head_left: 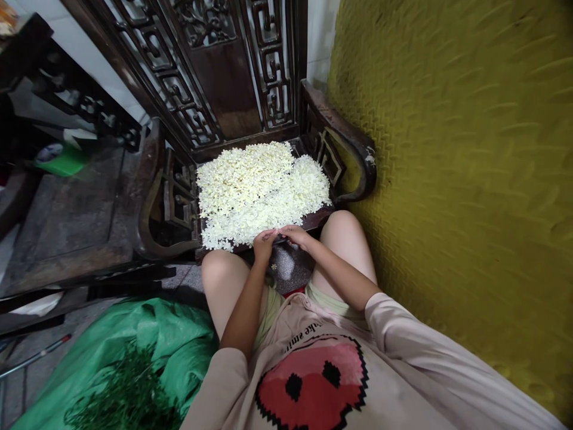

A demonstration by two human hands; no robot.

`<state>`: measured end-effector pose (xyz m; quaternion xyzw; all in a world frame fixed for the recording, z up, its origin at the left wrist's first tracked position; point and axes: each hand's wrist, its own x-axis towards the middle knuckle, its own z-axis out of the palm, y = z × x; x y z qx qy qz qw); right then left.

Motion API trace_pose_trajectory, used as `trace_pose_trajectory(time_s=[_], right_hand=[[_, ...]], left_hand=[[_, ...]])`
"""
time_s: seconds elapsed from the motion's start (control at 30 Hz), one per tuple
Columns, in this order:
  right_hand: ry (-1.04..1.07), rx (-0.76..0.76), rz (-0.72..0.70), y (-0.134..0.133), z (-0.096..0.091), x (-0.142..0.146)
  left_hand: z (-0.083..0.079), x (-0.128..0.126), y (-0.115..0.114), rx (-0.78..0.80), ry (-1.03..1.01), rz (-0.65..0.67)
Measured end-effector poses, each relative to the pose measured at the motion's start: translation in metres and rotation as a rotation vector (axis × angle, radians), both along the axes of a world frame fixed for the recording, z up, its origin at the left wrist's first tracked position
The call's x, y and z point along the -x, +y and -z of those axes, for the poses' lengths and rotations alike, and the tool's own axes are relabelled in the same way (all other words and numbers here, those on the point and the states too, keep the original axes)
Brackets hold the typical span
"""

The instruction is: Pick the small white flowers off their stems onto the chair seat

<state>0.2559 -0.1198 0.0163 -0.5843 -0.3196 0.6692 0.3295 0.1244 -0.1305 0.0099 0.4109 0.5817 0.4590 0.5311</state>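
A wide heap of small white and pale-yellow flowers (250, 179) covers much of the seat of a dark carved wooden chair (237, 116) in front of me. My left hand (264, 242) is at the seat's front edge, fingers drawn into a pinch. Meeting it fingertip to fingertip, my right hand (294, 235) is pinched as well. Whatever is between the fingers is too small to make out. Both hands are close to the near edge of the flowers, above the gap between my knees. One loose flower (274, 267) shows on the floor below.
A yellow textured mat or panel (456, 179) rises along the right side. To the left stands another dark wooden seat (67, 209) with a green item (67, 162) on it. A green sack (152, 322) with leafy stems (129, 388) lies at lower left.
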Motion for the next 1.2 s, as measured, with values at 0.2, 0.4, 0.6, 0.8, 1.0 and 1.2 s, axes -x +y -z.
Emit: trace_pose_trajectory(time_s=[0.2,0.4,0.6,0.8,1.0,1.2], right_hand=[[-0.014,-0.075,-0.018,0.0012,0.0023,-0.0008],[-0.049,-0.161,-0.012,0.0007,-0.0037,-0.0011],[-0.046,-0.159,-0.046,0.0014,-0.0048,-0.0013],[-0.024,-0.160,-0.073,0.0017,-0.0028,-0.0016],[-0.009,-0.135,-0.075,0.0019,0.0009,-0.0023],[0.011,-0.124,-0.076,0.0017,0.0010,-0.0028]], left_hand=[[-0.0003,0.0053,0.0050,0.184,-0.115,-0.006],[0.0038,0.0086,0.0078,0.215,-0.206,0.022],[0.0057,0.0092,0.0089,0.219,-0.253,0.008],[0.0048,0.0094,0.0092,0.230,-0.294,0.017],[0.0078,0.0099,0.0101,0.222,-0.291,0.016],[0.0081,0.0101,0.0100,0.225,-0.247,0.016]])
